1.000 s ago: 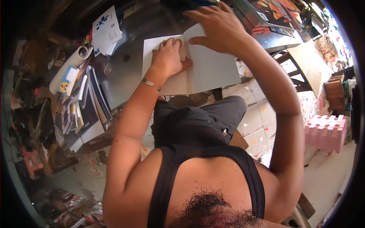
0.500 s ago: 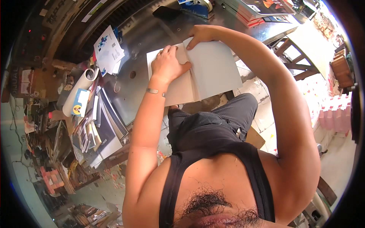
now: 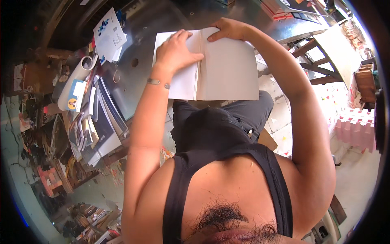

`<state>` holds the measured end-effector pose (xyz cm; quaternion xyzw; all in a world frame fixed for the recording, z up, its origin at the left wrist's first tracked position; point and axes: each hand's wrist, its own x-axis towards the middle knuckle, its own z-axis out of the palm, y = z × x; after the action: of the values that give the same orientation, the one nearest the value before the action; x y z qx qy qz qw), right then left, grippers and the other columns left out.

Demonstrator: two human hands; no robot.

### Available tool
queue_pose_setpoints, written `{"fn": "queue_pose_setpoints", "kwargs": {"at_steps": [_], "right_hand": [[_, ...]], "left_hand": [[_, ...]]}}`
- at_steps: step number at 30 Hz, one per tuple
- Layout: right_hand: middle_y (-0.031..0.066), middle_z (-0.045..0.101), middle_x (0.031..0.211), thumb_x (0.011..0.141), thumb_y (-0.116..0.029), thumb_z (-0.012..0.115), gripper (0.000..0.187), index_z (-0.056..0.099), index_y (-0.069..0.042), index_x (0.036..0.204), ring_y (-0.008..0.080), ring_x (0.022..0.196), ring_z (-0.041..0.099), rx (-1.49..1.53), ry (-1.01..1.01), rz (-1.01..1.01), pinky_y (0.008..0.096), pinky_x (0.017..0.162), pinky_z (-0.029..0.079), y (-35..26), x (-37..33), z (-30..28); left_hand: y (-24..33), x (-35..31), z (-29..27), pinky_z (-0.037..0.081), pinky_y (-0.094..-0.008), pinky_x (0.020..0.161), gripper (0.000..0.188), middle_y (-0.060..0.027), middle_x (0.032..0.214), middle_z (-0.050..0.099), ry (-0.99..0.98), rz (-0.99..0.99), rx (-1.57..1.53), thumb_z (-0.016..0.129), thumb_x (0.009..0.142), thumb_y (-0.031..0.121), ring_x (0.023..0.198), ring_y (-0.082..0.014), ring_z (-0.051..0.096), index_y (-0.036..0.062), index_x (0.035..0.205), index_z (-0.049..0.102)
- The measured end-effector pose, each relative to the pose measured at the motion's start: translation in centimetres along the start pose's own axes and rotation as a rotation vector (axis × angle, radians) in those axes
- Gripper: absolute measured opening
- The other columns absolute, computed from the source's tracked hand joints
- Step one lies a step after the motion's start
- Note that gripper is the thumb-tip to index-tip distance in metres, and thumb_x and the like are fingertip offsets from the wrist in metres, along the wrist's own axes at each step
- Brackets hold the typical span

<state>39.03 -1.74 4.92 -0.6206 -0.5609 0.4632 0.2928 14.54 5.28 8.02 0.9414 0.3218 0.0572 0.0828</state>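
Observation:
An open book [image 3: 230, 77] with blank pages lies at the near edge of the metal table, its lower part reaching out above my lap. The left page is bright white, the right one greyer, and the fold runs between them. Spread across the left page is my left hand [image 3: 175, 53], its thumb stretched to the fold and its fingertips near the top edge. My right hand [image 3: 228, 30] grips the top edge by the fold, thumb on the right page; its other fingers are partly hidden behind the edge.
To the left, a stack of booklets [image 3: 106, 110] lies beside a rolled white sheet [image 3: 77, 83] and printed papers [image 3: 109, 36]. Books with red edges [image 3: 276, 11] are piled at the far right. Beyond my right arm stand a wooden frame [image 3: 321, 67] and a pink bundle [image 3: 355, 129].
The tilted book now sits straighter and a little farther up in view. Its left side shows a whiter page than the earlier cream one. My left thumb has come to the fold.

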Motion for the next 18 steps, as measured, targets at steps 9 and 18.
{"fn": "queue_pose_setpoints", "kwargs": {"at_steps": [9, 18], "right_hand": [[0.0140, 0.074, 0.111, 0.081, -0.030, 0.082, 0.060, 0.068, -0.002, 0.132, 0.0262, 0.094, 0.072, -0.098, 0.026, 0.023, 0.0382, 0.086, 0.058, -0.12, -0.34, 0.02], [0.0166, 0.073, 0.115, 0.079, -0.031, 0.081, 0.063, 0.067, -0.001, 0.132, 0.0290, 0.099, 0.072, -0.168, 0.053, -0.017, 0.0387, 0.090, 0.056, -0.14, -1.03, -0.08]], "left_hand": [[0.44, -0.33, -0.07, 0.044, -0.0405, 0.115, 0.084, -0.0107, 0.156, 0.050, -0.021, -0.035, 0.022, 0.075, 0.072, 0.051, 0.141, -0.0262, 0.051, 0.0150, 0.146, 0.056], [0.40, -0.24, -0.09, 0.044, -0.0404, 0.116, 0.086, -0.0111, 0.157, 0.049, -0.021, -0.023, 0.035, 0.074, 0.073, 0.052, 0.143, -0.0261, 0.050, 0.0125, 0.147, 0.055]]}}
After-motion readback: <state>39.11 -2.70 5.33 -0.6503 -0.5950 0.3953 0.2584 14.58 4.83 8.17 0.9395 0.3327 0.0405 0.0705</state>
